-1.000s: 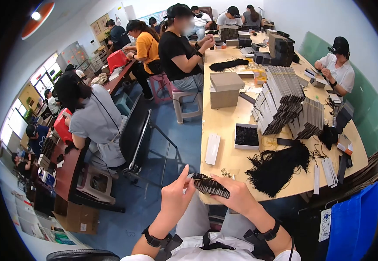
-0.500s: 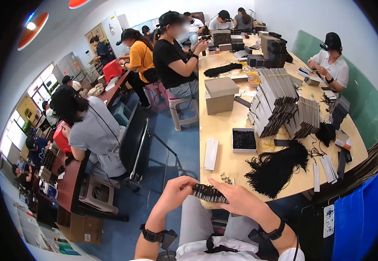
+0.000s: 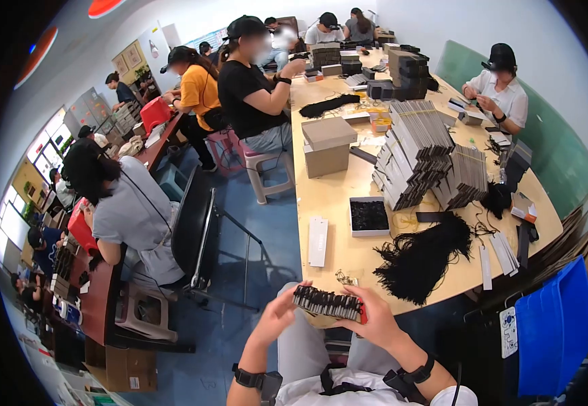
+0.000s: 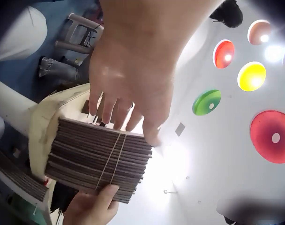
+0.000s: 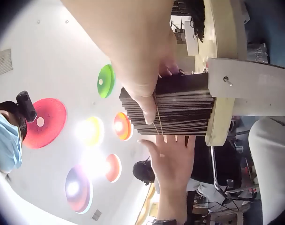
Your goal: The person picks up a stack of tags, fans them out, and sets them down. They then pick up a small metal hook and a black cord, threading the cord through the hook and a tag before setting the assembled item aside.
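Fingers (image 4: 108,107) of the left hand (image 3: 277,314) are lying nearly straight against one end of a bundle of dark cards (image 3: 327,303), pressing rather than gripping. The right hand (image 3: 375,318) is clamping the other end, thumb on one face and fingers curled behind. A thin elastic band (image 4: 110,159) is circling the bundle's middle. Its long axis is running left to right in the head view, dipping slightly rightward. It is hovering over the lap at the counter's (image 3: 334,196) near edge, with a heap of black tassels (image 3: 422,260) lying beyond and blue floor (image 3: 280,216) opening leftward.
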The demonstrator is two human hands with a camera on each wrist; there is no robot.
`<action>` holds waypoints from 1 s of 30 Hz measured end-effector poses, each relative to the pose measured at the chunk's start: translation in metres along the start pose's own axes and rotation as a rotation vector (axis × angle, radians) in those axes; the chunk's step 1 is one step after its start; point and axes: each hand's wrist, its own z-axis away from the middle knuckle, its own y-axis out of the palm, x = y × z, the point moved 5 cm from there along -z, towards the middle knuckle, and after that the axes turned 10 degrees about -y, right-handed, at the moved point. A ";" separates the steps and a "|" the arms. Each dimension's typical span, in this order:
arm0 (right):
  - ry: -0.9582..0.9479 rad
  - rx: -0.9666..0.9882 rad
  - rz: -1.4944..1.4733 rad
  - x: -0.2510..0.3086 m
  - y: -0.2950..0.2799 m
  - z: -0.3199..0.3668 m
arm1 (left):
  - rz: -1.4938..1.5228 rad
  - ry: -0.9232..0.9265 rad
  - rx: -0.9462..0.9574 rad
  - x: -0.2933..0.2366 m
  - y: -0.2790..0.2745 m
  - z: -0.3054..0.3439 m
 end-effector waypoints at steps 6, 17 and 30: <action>0.198 0.172 -0.190 -0.013 0.009 0.009 | -0.327 0.052 0.016 0.011 0.017 -0.003; 0.345 0.408 -0.324 -0.037 0.011 0.016 | -0.603 0.279 -0.044 0.001 0.021 0.001; -0.261 0.345 0.287 0.037 -0.005 -0.049 | -0.671 0.170 0.091 0.013 0.035 -0.003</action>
